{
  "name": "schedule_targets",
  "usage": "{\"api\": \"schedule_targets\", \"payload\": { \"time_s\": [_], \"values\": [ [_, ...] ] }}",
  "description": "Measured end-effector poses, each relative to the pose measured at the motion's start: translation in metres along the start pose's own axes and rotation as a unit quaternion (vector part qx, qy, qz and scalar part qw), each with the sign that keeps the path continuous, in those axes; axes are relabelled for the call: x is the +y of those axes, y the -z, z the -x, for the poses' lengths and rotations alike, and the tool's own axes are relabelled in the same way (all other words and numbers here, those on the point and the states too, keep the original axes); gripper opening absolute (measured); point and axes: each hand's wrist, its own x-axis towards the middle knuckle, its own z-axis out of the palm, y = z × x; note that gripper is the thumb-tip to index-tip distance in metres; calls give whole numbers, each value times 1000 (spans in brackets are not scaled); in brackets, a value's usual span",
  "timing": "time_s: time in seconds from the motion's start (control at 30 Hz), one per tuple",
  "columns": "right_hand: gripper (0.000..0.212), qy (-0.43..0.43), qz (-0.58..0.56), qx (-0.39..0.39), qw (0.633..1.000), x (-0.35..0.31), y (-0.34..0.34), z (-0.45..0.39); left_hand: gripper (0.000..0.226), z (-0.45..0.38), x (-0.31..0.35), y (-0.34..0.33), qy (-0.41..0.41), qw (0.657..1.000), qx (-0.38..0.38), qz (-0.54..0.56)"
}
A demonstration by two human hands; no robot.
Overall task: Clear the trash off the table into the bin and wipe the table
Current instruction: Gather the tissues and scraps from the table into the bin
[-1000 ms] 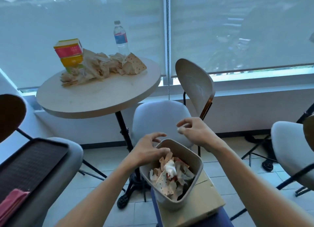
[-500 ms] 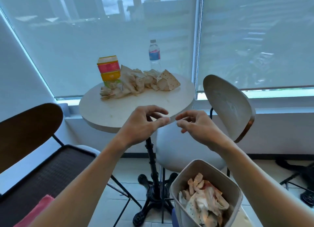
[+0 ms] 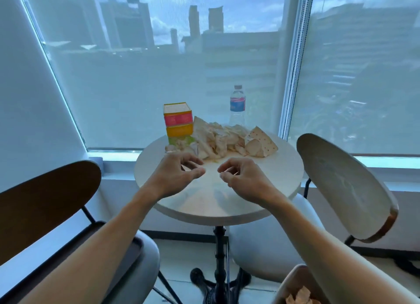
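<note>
The trash (image 3: 221,140) lay as a heap of crumpled paper on the far half of the round surface (image 3: 281,178), its long axis running left to right along the window side, from a flattened scrap at the left end to a dotted, wedge-shaped wrapper (image 3: 261,142) at the right end whose tip pointed up and away from me. My left hand (image 3: 179,174) hovered over the surface just in front of the heap's left end, fingers curled and loosely apart with the thumb near the forefinger, holding nothing. My right hand (image 3: 241,178) hovered beside it, a little nearer to me and in front of the heap's middle, fingers likewise curled in a loose claw and empty. The two hands were close together but apart, and neither touched the paper; whether they touched the surface I could not tell. Behind the heap's left end stood a stack of boxes (image 3: 178,123), pink over yellow over green, upright and touching the paper. A bottle (image 3: 237,106) stood upright behind the heap's right half, near the window. The bin (image 3: 293,281) showed only at the bottom right, partly hidden by my right forearm, with some paper scraps inside. A chair (image 3: 341,185) stood on each side of the surface.
</note>
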Motion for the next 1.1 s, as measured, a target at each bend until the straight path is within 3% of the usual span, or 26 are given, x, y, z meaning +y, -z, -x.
{"api": "schedule_targets", "payload": {
  "time_s": [0.17, 0.33, 0.43, 0.6, 0.8, 0.97, 1.1],
  "values": [
    [15, -3, 27, -16, 999, -14, -28, -37, 29, -37, -39, 28, 39, 993, 96, -59],
    [15, -9, 37, -27, 999, -21, -48, -64, 62, -70, -75, 35, 88, 983, 33, -160],
    [14, -8, 43, -24, 999, -25, -56, -81, 51, -81, -88, 34, 93, 983, 17, -157],
    [16, 35, 95, 15, 995, -40, -66, -110, 22, -85, -102, 34, 53, 992, 71, -92],
    [25, 80, 219, 47, 971, -57, -87, -143, 21, -73, -111, 44, 36, 989, 135, -38],
    [47, 26, 407, -12, 913, -47, -111, -167, 18, -61, -113, 52, 32, 989, 141, 12],
    [34, 36, 377, 13, 925, -41, -119, -170, 21, -56, -117, 53, 38, 988, 143, 41]
  ]
}}
